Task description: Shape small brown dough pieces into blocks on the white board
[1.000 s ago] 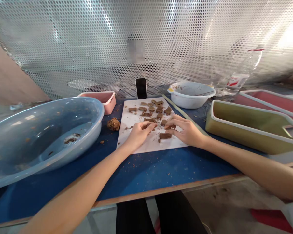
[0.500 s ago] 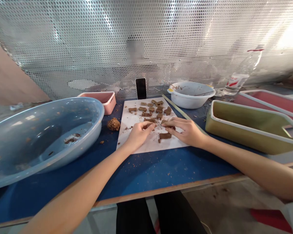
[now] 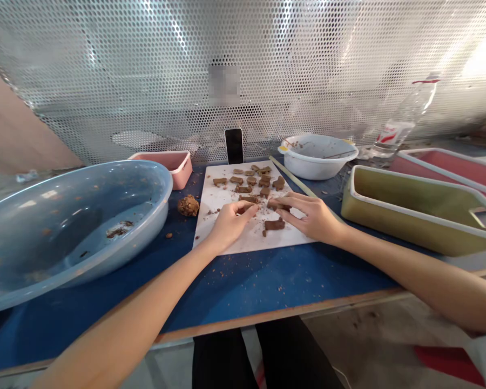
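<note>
With 12 o'clock pointing away from the person and the dial centred on the white board (image 3: 263,242), the held brown piece (image 3: 272,204) lies at 3 o'clock. The right hand (image 3: 302,213) has its thumb and fingers closed around this piece and covers part of it. The left hand (image 3: 233,222) rests at 8 o'clock, its thumb and fingertips drawn close together; whether they pinch anything cannot be told. The two hands are apart, with crumbs (image 3: 261,212) between them. Hold the piece by its thicker body using light, even pressure, since the material appears crumbly and is likely to break at thin projections. Use the left fingertips to steady or trim the free end. Allow clearance to the nearer brown piece (image 3: 274,224) at 4 o'clock, which the right thumb could disturb, and to the row of small pieces (image 3: 237,181) toward 11 o'clock. Clear loose crumbs from the contact area before pressing, as they may mark the faces.
</note>
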### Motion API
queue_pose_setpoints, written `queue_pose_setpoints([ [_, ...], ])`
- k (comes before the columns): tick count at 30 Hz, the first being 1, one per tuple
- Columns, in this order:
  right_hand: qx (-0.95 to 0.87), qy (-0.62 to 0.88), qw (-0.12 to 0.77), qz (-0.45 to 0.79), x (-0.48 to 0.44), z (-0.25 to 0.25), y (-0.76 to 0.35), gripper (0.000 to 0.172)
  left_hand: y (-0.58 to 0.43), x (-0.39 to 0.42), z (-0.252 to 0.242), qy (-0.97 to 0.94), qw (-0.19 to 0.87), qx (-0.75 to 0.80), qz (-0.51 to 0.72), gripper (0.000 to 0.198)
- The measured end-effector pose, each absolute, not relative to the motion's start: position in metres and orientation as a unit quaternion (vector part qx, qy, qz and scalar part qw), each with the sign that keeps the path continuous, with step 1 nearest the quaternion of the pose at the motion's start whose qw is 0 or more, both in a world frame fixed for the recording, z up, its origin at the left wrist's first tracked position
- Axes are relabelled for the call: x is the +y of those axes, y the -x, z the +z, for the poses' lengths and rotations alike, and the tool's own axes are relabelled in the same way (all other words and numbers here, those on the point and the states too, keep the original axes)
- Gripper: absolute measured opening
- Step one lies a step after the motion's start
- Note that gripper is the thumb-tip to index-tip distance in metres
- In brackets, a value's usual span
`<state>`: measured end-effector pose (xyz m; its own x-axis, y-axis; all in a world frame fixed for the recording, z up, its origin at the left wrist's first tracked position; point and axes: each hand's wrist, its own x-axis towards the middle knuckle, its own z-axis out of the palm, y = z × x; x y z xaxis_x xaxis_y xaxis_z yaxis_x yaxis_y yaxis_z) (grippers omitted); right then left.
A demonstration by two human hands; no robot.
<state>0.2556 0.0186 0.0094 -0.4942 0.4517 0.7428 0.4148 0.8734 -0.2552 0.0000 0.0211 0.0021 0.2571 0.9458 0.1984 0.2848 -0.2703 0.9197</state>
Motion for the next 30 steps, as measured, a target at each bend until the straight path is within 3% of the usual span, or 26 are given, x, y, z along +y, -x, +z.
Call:
queue_pose_setpoints([
  [5,-0.861,0.260,0.437,0.026,0.017,0.009,-0.255,0.035,0.002,0.017,0.005,-0.749,0.278,0.469,0.375,0.026],
  [8,-0.854,0.291,0.430,0.043,0.017,0.006,-0.257,0.042,0.005,0.016,0.002,-0.800,0.148,0.483,0.325,0.041],
  [10,-0.852,0.298,0.427,0.054,0.016,0.006,-0.258,0.035,0.007,0.016,-0.001,-0.813,0.097,0.492,0.295,0.046],
  [13,-0.860,0.274,0.425,0.065,0.016,0.008,-0.259,0.013,0.007,0.015,-0.002,-0.810,0.065,0.503,0.293,0.035],
  [16,-0.871,0.238,0.426,0.064,0.015,0.012,-0.258,0.012,0.001,0.011,0.006,-0.805,0.126,0.468,0.341,0.025],
  [22,-0.876,0.210,0.432,0.033,0.013,0.014,-0.256,0.013,-0.014,-0.004,0.020,-0.766,0.353,0.379,0.381,0.031],
  [26,-0.878,0.204,0.431,0.026,0.011,0.011,-0.254,0.009,-0.017,-0.006,0.019,-0.735,0.417,0.381,0.375,0.035],
  [30,-0.876,0.189,0.443,0.019,0.010,0.011,-0.253,0.018,-0.014,-0.003,0.015,-0.725,0.431,0.377,0.383,0.035],
])
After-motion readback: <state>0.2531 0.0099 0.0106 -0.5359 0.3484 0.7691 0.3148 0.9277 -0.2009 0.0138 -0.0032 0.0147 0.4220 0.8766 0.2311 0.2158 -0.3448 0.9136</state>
